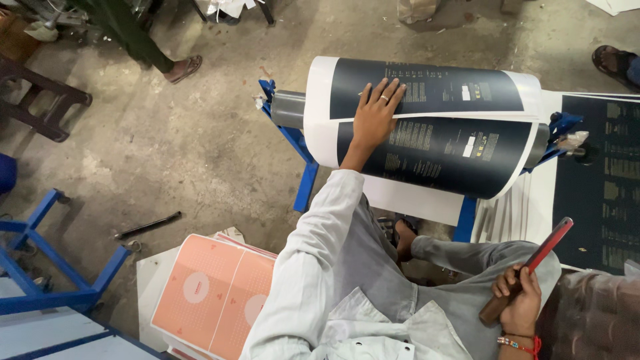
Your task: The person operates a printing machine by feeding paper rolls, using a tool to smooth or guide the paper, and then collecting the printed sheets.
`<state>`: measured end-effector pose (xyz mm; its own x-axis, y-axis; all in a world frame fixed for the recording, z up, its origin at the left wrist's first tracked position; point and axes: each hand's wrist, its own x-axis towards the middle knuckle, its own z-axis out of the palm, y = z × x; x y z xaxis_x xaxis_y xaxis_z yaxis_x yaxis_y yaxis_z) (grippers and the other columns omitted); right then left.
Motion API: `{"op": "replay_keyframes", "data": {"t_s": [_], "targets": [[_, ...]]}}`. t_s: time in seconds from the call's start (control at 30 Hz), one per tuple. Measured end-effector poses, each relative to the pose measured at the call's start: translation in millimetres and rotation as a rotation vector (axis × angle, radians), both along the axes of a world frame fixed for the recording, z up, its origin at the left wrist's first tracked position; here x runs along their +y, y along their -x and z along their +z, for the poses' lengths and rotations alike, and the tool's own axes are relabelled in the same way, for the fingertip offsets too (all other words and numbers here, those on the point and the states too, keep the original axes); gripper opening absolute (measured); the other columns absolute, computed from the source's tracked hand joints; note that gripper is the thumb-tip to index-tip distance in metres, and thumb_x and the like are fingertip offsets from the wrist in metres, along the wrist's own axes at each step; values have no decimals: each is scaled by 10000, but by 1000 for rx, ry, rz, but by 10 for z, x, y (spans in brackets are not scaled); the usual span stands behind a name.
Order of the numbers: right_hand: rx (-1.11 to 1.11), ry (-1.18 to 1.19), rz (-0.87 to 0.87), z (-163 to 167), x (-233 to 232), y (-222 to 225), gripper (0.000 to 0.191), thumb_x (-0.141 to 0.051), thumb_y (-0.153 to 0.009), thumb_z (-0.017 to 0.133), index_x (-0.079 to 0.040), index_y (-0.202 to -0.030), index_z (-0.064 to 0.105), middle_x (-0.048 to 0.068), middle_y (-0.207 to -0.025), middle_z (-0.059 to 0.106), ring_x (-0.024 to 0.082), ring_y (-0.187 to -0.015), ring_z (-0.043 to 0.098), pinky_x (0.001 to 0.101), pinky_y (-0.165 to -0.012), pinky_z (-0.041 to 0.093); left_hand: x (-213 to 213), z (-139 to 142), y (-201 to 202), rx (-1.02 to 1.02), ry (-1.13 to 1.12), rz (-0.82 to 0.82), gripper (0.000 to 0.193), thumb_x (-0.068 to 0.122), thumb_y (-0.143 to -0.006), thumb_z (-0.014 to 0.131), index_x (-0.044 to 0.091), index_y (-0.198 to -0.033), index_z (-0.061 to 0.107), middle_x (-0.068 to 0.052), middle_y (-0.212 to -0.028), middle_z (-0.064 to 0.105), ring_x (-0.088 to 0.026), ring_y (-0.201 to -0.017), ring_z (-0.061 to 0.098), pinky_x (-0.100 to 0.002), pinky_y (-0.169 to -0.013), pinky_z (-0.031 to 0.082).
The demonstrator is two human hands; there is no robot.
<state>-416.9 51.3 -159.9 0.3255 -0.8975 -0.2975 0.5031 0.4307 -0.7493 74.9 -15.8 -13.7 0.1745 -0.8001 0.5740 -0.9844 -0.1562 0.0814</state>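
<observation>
My left hand [377, 115] lies flat, fingers spread, on a dark printed sheet with white margins [433, 127] that curls over a grey roller [288, 109] on a blue stand [305, 180]. A ring shows on one finger. My right hand [519, 301] rests near my knee and grips the brown wooden handle of a long red-bladed tool [533, 263], which points up and to the right. My grey sleeve and trousers fill the lower middle.
A stack of orange-pink printed sheets [213, 293] lies on the floor at lower left, beside a blue metal frame [47, 267]. More dark sheets [600, 180] lie flat at right. A dark metal bar [147, 225] lies on the concrete. Other people's sandalled feet [183, 68] stand at top.
</observation>
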Motion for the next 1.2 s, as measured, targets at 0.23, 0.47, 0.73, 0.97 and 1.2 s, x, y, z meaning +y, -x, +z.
{"op": "replay_keyframes", "data": {"t_s": [0.23, 0.47, 0.73, 0.97, 1.2], "targets": [[16, 4, -16, 75, 24, -30, 186, -276, -1176, 477, -122, -1108, 556, -2, -822, 449, 118, -615, 401, 277, -554, 359, 78, -93, 52, -14, 46, -11, 784, 139, -768, 771, 179, -1501, 497, -44, -1558, 493, -268, -1477, 423, -521, -1263, 276], [60, -19, -48, 198, 7, -46, 187, -303, -1109, 507, -130, -1079, 572, -29, -756, 454, 103, -546, 402, 253, -470, 321, 187, -166, 111, -32, 69, -82, 841, 93, -788, 690, 146, -1585, 426, -80, -1650, 387, -284, -1548, 316, -549, -1288, 180], [-11, -13, -43, 423, 89, -31, 194, -314, -1106, 521, -124, -1082, 548, -11, -766, 471, 95, -541, 419, 258, -488, 368, 420, -225, 403, -37, 170, -58, 616, -17, -873, 578, 88, -1479, 564, -84, -1587, 498, -297, -1512, 414, -541, -1279, 248], [-39, -12, -27, 488, 108, 11, 199, -311, -1110, 518, -116, -1073, 539, -13, -766, 467, 98, -555, 439, 257, -506, 389, 594, -236, 571, -75, 238, -72, 607, -25, -877, 621, 92, -1469, 560, -84, -1584, 491, -308, -1498, 428, -546, -1267, 244], [37, 43, -48, 546, -41, -577, 207, -319, -1095, 525, -114, -1093, 558, -4, -760, 496, 119, -531, 471, 280, -474, 402, 449, 3, 640, 7, 128, -41, 718, -7, -776, 640, 121, -1478, 564, -71, -1546, 534, -327, -1444, 451, -533, -1236, 240]]}}
